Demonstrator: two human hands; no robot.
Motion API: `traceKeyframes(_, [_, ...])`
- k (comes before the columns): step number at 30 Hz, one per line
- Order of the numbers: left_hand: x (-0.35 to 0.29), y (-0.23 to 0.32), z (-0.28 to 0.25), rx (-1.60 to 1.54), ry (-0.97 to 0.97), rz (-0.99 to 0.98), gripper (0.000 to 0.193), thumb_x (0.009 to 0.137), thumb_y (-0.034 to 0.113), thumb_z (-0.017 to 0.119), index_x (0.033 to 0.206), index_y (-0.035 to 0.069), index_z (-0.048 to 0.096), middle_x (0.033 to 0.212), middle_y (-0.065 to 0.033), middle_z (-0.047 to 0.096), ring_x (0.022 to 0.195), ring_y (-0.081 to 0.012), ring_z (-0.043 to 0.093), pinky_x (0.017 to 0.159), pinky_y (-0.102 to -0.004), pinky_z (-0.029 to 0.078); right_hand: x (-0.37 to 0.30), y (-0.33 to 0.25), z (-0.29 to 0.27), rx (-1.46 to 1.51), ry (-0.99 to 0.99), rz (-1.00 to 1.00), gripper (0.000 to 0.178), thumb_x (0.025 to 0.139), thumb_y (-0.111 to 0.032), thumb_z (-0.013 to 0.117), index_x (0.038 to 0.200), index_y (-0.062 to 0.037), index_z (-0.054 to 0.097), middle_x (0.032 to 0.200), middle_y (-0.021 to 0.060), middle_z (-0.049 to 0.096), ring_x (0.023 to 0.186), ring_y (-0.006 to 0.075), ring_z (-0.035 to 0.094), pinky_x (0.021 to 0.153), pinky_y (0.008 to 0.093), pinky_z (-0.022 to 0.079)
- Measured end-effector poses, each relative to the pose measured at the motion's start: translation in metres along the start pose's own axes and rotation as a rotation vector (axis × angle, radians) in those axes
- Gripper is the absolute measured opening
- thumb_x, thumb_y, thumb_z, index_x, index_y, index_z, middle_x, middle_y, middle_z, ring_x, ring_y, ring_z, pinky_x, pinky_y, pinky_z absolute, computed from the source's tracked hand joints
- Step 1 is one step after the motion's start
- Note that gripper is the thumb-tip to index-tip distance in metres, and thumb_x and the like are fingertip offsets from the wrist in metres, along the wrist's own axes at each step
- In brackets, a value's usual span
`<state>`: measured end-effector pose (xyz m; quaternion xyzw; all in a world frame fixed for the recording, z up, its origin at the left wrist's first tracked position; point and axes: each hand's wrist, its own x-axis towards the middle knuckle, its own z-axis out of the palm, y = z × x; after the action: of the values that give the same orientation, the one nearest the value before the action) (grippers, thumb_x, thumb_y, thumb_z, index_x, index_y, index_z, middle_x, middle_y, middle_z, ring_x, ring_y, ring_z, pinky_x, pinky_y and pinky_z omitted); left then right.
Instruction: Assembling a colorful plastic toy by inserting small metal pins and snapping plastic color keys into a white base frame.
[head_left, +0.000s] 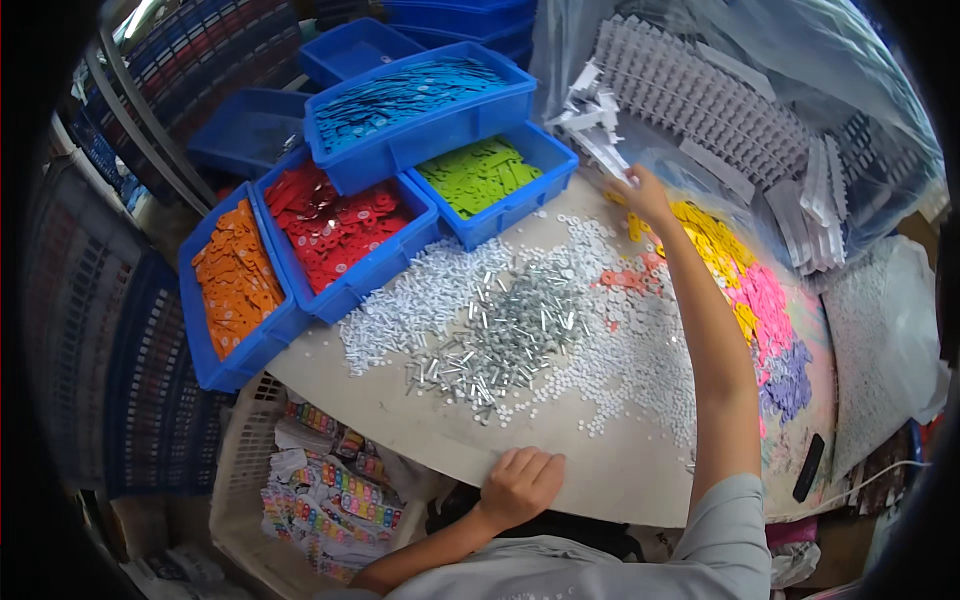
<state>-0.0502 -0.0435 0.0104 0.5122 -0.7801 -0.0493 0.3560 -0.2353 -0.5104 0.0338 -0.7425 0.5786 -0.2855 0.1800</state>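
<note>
My right hand [648, 197] reaches to the far side of the table, its fingers closed on the near end of a white plastic strip [607, 160]. Several more white strips [590, 105] lie in a loose heap just beyond it. Below that forearm are yellow plastic pieces [705, 235] and a spread of small white round pieces [610, 350]. At the table's front edge rests my left hand [523, 487], curled into a fist, with nothing showing in it. Silver metal pins [510, 325] and small white pieces [425, 290] are piled beyond that hand.
Blue bins hold orange [237, 275], red [335, 225], green [482, 177] and blue pieces [410, 95]. Rows of white toothed strips [700, 95] lie in clear plastic at the far right. Pink [765, 310] and purple pieces [787, 382] sit rightward. A basket [240, 480] holds colourful packets.
</note>
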Motion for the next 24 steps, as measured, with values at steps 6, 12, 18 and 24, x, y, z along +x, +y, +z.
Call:
traceKeyframes(6, [0.005,-0.001,0.002,-0.006,0.045,-0.031,0.013,0.081,0.008,0.073,0.093,0.004,0.069,0.083,-0.0056,0.063,0.082,-0.0259,0.062,0.075,-0.0380,0.051,0.010,-0.012,-0.023,-0.071,-0.031,-0.025,0.045,0.088,-0.042,0.073,0.109,-0.0039,0.059,0.103,0.0276,0.068,0.099,0.0419,0.065,0.085,0.0479,0.051])
traceKeyframes(12, [0.007,0.004,0.003,-0.010,0.065,-0.104,0.012,0.080,0.005,0.074,0.091,0.005,0.068,0.081,-0.0050,0.062,0.080,-0.0258,0.062,0.071,-0.0376,0.050,0.046,0.028,-0.019,-0.002,0.189,-0.137,0.043,0.092,-0.041,0.069,0.109,-0.0024,0.059,0.100,0.0276,0.067,0.098,0.0402,0.065,0.088,0.0503,0.050])
traceKeyframes(18, [0.009,0.006,0.004,0.015,0.049,-0.080,0.012,0.080,0.005,0.074,0.091,0.006,0.068,0.079,-0.0050,0.060,0.079,-0.0259,0.062,0.070,-0.0377,0.049,0.059,0.086,-0.036,0.823,0.288,0.282,0.048,0.100,-0.050,0.060,0.104,-0.0026,0.060,0.084,0.0098,0.063,0.067,0.0173,0.060,0.059,0.0340,0.051])
traceKeyframes(24, [0.008,0.007,0.001,0.007,0.041,-0.091,0.013,0.079,0.005,0.073,0.092,0.006,0.068,0.081,-0.0057,0.060,0.079,-0.0268,0.061,0.070,-0.0388,0.049,0.026,0.060,-0.070,1.091,0.240,0.249,0.046,0.103,-0.051,0.055,0.110,-0.0054,0.060,0.086,0.0049,0.062,0.071,0.0149,0.060,0.062,0.0292,0.051])
